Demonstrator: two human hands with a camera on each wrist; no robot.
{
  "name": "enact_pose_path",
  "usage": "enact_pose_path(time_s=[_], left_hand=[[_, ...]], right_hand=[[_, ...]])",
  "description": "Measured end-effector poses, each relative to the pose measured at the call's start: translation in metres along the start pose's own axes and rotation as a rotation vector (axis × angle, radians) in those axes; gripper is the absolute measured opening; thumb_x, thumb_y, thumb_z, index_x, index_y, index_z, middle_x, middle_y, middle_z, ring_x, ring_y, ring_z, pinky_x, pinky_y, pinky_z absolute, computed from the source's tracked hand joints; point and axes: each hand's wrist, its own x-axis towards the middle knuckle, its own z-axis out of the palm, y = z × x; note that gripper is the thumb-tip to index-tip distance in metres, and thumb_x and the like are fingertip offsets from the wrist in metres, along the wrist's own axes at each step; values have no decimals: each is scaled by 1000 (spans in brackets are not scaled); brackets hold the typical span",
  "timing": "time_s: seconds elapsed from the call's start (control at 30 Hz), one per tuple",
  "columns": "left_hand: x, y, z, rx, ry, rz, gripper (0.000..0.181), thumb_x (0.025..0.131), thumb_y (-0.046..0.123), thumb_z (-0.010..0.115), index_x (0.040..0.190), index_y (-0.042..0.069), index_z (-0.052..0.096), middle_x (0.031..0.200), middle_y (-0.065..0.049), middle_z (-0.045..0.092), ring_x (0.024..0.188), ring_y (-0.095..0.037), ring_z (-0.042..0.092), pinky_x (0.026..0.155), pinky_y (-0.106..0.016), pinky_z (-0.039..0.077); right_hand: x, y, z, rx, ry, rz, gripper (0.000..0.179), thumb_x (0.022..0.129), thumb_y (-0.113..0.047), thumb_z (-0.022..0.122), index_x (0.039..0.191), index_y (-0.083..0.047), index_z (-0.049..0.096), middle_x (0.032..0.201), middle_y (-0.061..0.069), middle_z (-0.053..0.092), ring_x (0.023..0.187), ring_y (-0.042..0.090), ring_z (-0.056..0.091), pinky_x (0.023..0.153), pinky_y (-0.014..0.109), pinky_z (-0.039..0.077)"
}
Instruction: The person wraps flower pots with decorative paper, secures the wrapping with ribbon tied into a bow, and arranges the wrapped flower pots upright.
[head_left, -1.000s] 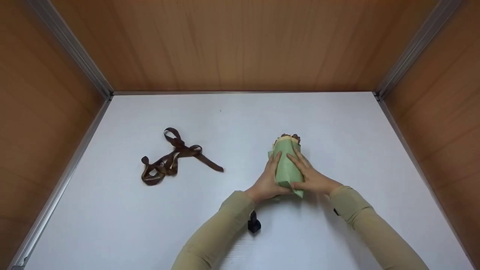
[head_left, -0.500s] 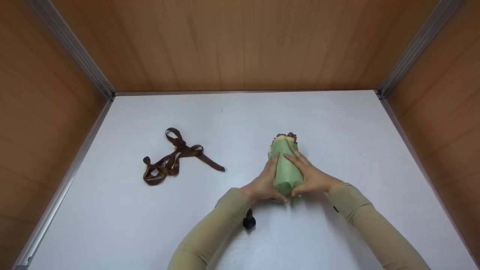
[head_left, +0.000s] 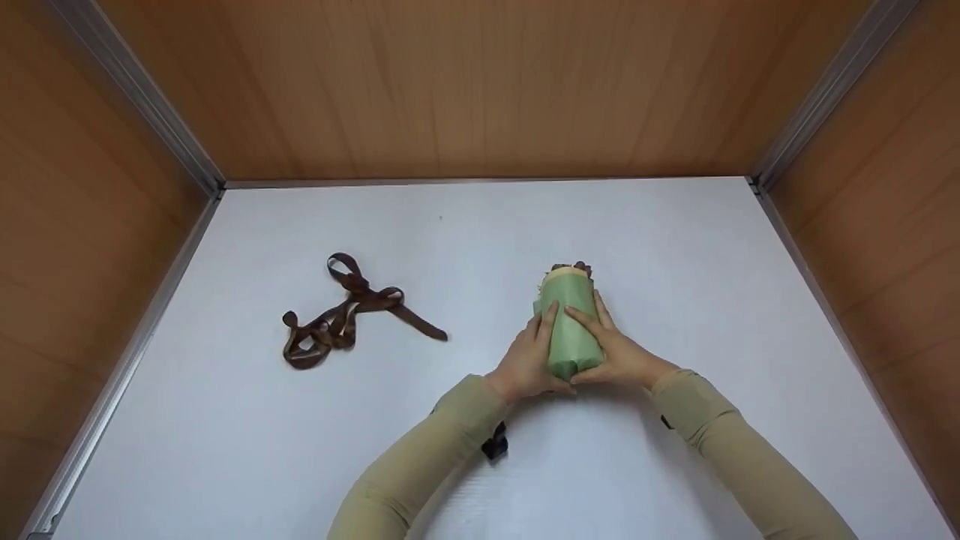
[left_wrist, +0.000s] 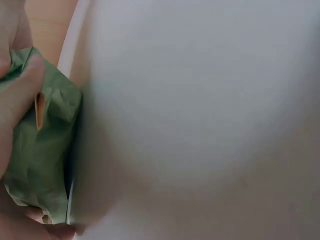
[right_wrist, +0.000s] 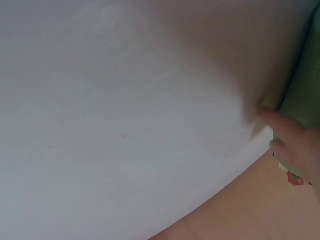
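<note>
A small bouquet point(head_left: 574, 330) wrapped in green paper lies on the white table, right of the middle in the head view. A cream edge and brownish-red, crinkled tips show at its far end. My left hand point(head_left: 529, 364) holds it along the left side, with its thumb at the near end. From the right, my right hand point(head_left: 619, 356) grips it, fingers along the side and thumb near the left one. In the left wrist view, creased folds fill the near end of the green paper point(left_wrist: 47, 150). Red petals point(right_wrist: 296, 179) peek out in the right wrist view.
A tangled brown ribbon point(head_left: 352, 304) with loops lies on the table to the left. Beside the left forearm shows a small black object point(head_left: 495, 444), partly hidden by the sleeve. Wooden panels point(head_left: 480, 90) with metal corner strips stand around the table point(head_left: 225, 450).
The pointed paper flap at the near end has folded in under the thumbs. My right fingers have shifted further round the bouquet's right side. The ribbon has stayed put.
</note>
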Motion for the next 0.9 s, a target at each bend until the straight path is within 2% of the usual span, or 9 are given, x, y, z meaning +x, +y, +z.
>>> enact_pose_path(time_s=[0.13, 0.23, 0.4, 0.57, 0.7, 0.9], left_hand=[[-1, 1, 2, -40, -3, 7, 130, 65, 39, 86, 151, 11, -8, 143, -28, 25, 119, -37, 50, 100, -40, 44], [0, 1, 3, -81, -17, 3, 129, 67, 37, 85, 151, 12, -11, 143, -27, 24, 112, -35, 55, 95, -37, 47], [3, 2, 3, -113, -26, -17, 129, 68, 33, 85, 150, 16, -12, 144, -26, 22, 114, -35, 54, 97, -35, 46], [5, 4, 0, -134, -63, -11, 129, 68, 31, 85, 151, 18, -13, 146, -27, 20, 118, -36, 51, 99, -36, 45], [4, 3, -3, -137, -94, -2, 129, 69, 30, 85, 150, 18, -14, 146, -30, 19, 121, -37, 48, 100, -38, 44], [-2, 5, -8, -123, -99, 29, 128, 70, 32, 84, 151, 16, -13, 144, -32, 21, 120, -38, 49, 99, -39, 44]], right_hand=[[0, 1, 1, 33, -19, 33, 110, 67, -31, 86, 152, -25, 15, 154, 19, -25, 141, 50, 4, 105, 63, 27], [1, 2, 2, 54, -19, 31, 111, 67, -28, 86, 152, -23, 16, 154, 19, -25, 141, 49, 0, 106, 63, 25], [2, 2, 3, 67, 19, 31, 108, 67, -24, 86, 151, -25, 18, 155, 16, -23, 141, 48, 3, 106, 63, 26], [-1, 4, 7, 71, 61, 34, 107, 68, -22, 86, 151, -25, 18, 156, 17, -20, 141, 48, 7, 105, 63, 27], [-3, 1, 10, 76, 67, 37, 107, 68, -24, 86, 151, -24, 17, 156, 18, -18, 140, 47, 9, 105, 63, 26], [-8, -6, 10, 83, 74, 36, 110, 66, -28, 87, 151, -23, 17, 156, 20, -16, 140, 49, 8, 106, 65, 24]])
